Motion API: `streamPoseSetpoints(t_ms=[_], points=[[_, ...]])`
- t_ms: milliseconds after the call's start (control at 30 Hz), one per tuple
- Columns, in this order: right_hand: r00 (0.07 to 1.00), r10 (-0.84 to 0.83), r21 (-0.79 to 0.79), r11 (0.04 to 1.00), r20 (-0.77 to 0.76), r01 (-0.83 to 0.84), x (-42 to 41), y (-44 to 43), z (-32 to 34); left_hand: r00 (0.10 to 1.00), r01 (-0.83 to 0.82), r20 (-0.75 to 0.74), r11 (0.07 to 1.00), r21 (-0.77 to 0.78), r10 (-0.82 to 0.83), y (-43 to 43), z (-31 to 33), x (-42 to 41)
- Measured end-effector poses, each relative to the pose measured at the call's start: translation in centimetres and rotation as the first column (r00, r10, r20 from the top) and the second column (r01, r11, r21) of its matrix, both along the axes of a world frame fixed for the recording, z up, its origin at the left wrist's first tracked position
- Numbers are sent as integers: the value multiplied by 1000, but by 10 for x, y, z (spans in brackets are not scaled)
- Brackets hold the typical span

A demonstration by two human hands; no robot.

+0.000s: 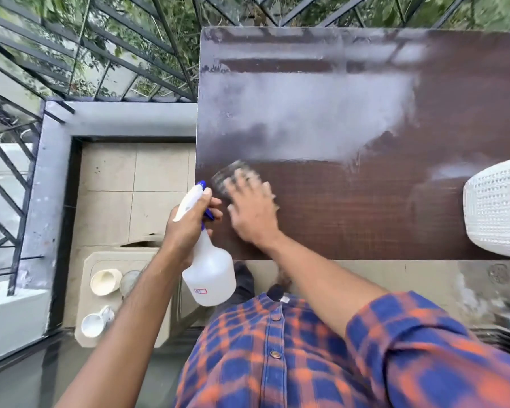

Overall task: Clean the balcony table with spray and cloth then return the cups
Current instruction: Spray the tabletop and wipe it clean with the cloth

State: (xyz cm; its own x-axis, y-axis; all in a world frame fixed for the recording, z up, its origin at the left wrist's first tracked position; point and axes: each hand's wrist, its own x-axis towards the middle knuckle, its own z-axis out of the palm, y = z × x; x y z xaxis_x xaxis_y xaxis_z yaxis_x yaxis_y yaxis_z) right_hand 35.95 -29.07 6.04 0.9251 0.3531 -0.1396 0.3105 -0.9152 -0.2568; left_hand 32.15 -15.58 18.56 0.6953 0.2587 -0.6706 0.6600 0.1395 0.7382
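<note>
Cups (105,281): on the stool (86,334) at my near left, off the table (365,216).
Left hand (189,222): wrapped round the spray bottle (209,278).
Right hand (252,210): fingers spread flat, pressing the cloth (230,175) (blurred).
Hazy patch (306,122): just beyond those fingers, running left-right; my right hand is nearer.

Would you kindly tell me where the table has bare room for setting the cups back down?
The table is bare in its middle, from the right hand pressing the cloth across to the white basket, and so is the whole far strip by the railing. It is crowded at the near left corner, where the left hand holds the spray bottle.
</note>
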Motion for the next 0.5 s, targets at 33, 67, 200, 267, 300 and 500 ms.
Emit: streamPoseSetpoints(t_ms=[33,67,200,267,300,500], points=[[991,135,33,990,-10,-135,-20,7,0,999,-34,17,999,-33,35,-1,-1,-2],[971,241,60,969,-12,-240,-40,7,-2,997,-61,33,996,-71,63,-2,-1,-3],[934,357,106,928,30,-358,-80,-55,-9,1000,22,4,1000,-6,-22,-2,-1,-12],[955,292,79,952,43,-295,-78,-106,-9,998,66,-22,997,47,-65,1,-3,-16],[975,217,60,974,41,-219,-72,-132,-10,997,72,-27,995,63,-71,2,-5,-19],[952,-304,12,952,-15,305,-63,-213,-10,998,62,-2,988,144,-63,14,-16,-42]])
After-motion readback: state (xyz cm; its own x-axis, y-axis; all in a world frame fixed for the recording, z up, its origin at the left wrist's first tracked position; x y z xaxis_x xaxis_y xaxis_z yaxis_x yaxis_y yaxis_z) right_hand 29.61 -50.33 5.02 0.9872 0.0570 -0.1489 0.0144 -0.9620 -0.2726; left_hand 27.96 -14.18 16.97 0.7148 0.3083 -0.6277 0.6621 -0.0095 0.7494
